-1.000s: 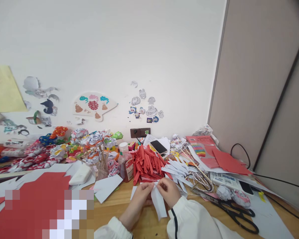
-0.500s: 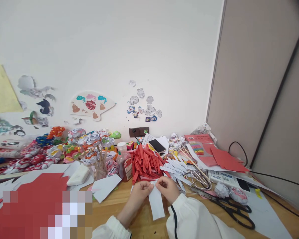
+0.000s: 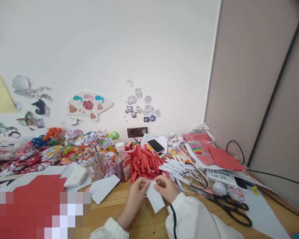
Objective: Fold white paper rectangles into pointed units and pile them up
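A strip of white paper (image 3: 155, 200) hangs between my hands, its lower end free above the wooden table. My left hand (image 3: 139, 192) pinches its upper left edge between thumb and fingers. On the other side, my right hand (image 3: 166, 188) grips the upper right edge the same way. Just beyond my fingers lies a heap of folded red paper strips (image 3: 147, 162). Beside it, to the right, is a pile of folded white paper strips (image 3: 174, 168).
Black-handled scissors (image 3: 233, 209) and crumpled paper balls (image 3: 219, 188) lie on the right. A phone (image 3: 155, 146) rests behind the red heap, with a bottle (image 3: 121, 162) to its left. Red paper sheets (image 3: 40, 186) and a white box (image 3: 76, 176) are at left. The wall (image 3: 139, 49) closes off the back.
The white strip's lower end has swung slightly and lifted, and its top edge has turned between my fingers. Both hands stay close together. The whole view has shifted a little.
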### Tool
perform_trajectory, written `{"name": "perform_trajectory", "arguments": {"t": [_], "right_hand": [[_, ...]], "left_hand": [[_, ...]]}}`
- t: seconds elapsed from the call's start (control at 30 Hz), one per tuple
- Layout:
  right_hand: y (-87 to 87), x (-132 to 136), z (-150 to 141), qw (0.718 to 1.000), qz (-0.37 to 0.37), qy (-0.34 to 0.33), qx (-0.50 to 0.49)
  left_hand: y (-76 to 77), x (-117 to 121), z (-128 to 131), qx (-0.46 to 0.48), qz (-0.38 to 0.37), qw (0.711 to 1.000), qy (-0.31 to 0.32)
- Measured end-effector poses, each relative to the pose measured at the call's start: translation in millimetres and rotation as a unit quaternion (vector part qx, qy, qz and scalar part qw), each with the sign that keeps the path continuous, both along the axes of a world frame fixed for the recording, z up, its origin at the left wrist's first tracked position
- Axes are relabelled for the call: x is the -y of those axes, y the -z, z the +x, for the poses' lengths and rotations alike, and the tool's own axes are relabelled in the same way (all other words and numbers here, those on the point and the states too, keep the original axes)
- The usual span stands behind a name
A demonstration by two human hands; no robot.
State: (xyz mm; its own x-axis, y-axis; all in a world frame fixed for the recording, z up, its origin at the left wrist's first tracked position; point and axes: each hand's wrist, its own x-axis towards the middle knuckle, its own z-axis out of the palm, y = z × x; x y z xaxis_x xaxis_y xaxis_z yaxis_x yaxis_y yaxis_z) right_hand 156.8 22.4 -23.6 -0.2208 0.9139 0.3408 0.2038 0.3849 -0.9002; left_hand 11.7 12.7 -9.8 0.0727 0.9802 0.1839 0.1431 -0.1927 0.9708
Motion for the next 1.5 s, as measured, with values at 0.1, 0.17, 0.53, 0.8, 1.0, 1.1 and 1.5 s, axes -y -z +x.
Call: {"name": "perform_trajectory", "arguments": {"t": [0.1,0.17,0.53,0.8,1.0,1.1,1.5], "right_hand": [[4.7,-4.3,1.7,0.999,-0.038,-0.011,-0.015],[6.9,-6.6,2.7,0.999,-0.049,-0.005,-0.020],[-1.6,-14.5,14.8,0.995,-0.028,0.069,-0.068],[-11.1,-9.0,20.8,0.994,0.047,0.103,0.003],[-17.5,2.0,12.2,0.994,0.088,-0.026,0.057],[-11.8,-2.6,9.4,0.999,0.006,-0.031,-0.041],[7.0,-13.1,2.1,0.945,-0.210,-0.122,-0.217]], "left_hand": [[-0.7,-2.0,-1.3,0.028,-0.012,0.999,-0.014],[-1.0,-3.4,-3.1,0.040,-0.008,0.999,-0.032],[-5.1,-3.3,-1.2,0.115,-0.094,0.989,-0.026],[0.5,2.4,5.6,0.033,-0.096,0.992,0.081],[0.2,5.3,5.4,-0.073,-0.016,0.993,0.097],[2.8,2.7,4.2,-0.095,0.007,0.994,0.045],[4.2,1.0,3.3,-0.065,0.038,0.997,0.013]]}}
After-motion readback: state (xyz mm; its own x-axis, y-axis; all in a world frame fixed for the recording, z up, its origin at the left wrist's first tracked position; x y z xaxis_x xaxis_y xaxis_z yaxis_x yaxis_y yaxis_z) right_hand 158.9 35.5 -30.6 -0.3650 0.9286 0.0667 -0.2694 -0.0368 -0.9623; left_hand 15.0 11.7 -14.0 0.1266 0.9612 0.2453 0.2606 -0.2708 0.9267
